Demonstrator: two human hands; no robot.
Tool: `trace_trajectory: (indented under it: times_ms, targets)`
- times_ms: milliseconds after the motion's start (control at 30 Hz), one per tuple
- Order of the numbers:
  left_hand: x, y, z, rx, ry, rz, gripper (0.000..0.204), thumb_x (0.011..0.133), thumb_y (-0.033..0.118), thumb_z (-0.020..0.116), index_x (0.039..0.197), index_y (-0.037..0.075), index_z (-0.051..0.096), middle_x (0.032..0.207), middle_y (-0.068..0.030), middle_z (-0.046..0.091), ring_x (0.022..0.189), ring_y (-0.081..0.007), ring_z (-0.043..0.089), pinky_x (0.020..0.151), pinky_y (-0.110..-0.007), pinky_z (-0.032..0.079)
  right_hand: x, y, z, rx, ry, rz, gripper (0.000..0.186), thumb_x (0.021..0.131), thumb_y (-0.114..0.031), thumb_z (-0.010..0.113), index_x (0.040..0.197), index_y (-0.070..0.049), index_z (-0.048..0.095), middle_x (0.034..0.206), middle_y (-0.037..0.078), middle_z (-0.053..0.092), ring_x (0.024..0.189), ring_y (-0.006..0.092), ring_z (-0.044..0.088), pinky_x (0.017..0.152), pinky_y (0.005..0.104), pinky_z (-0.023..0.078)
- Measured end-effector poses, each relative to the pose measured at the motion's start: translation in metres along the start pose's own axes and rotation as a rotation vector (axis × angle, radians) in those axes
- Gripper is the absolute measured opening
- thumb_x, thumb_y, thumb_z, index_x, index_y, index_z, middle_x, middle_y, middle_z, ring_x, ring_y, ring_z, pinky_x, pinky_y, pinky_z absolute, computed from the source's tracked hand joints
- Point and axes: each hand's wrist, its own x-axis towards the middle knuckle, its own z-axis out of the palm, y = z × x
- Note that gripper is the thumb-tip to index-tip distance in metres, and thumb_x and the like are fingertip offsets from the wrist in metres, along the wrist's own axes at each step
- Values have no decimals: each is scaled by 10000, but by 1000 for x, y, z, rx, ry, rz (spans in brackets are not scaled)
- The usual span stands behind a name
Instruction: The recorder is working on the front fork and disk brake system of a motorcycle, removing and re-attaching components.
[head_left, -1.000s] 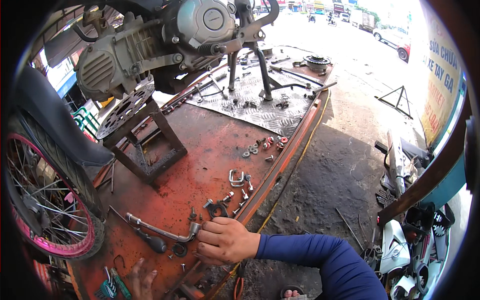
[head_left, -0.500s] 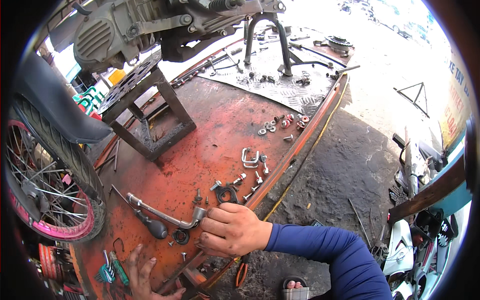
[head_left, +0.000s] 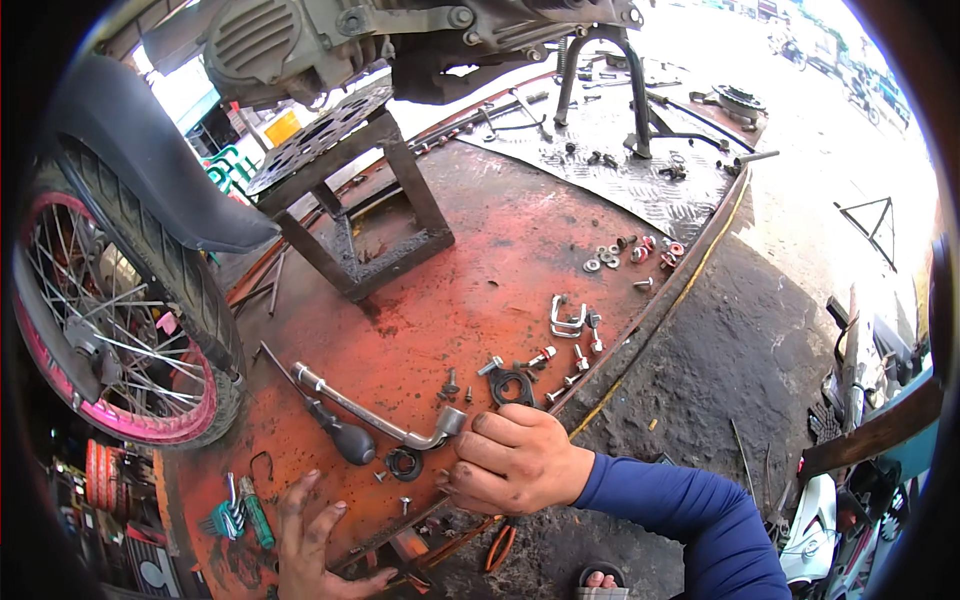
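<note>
My right hand [head_left: 520, 460], in a blue sleeve, is closed above the edge of the red work platform [head_left: 455, 315]. Its fingers curl inward, and what they hold, if anything, is hidden. Just left of its knuckles lies the bent socket end of an L-shaped wrench [head_left: 375, 414]. My left hand [head_left: 315, 550] is open at the lower edge, fingers spread over the platform's near side. Close to it are a green-handled tool [head_left: 256, 512] and a set of hex keys [head_left: 229, 515]. A black-handled screwdriver [head_left: 340, 432] and a black ring [head_left: 404, 463] lie beside the wrench.
Bolts, washers and a U-shaped metal clamp [head_left: 568, 318] lie along the right edge. A metal stand [head_left: 430, 200] sits under the motorcycle engine [head_left: 270, 45], with a pink-rimmed wheel [head_left: 120, 330] at left. Orange-handled pliers [head_left: 500, 547] are below my right hand.
The whole view has shifted, so the platform and its parts appear farther right. My right hand remains closed beside the wrench, and my left hand stays open.
</note>
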Motion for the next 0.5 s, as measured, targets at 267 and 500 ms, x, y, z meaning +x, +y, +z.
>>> trace_trajectory:
  times_ms: [267,500]
  targets:
    - [-14,-30,7,-83,-65,-81,888,546,430,865,1280,150,452,1403,-237,326,1260,-445,381,1002,-574,353,11,0,7,-56,54,-18,184,708,-202,700,672,-125,536,685,1,512,567,152,489,488,296,337]
    - [-18,-26,0,-109,-94,-68,804,643,486,813,1294,164,467,1407,-203,311,1273,-431,349,1026,-593,323,14,-1,8,-48,53,-29,182,711,-184,682,656,-117,522,630,1,496,525,147,454,466,294,313]
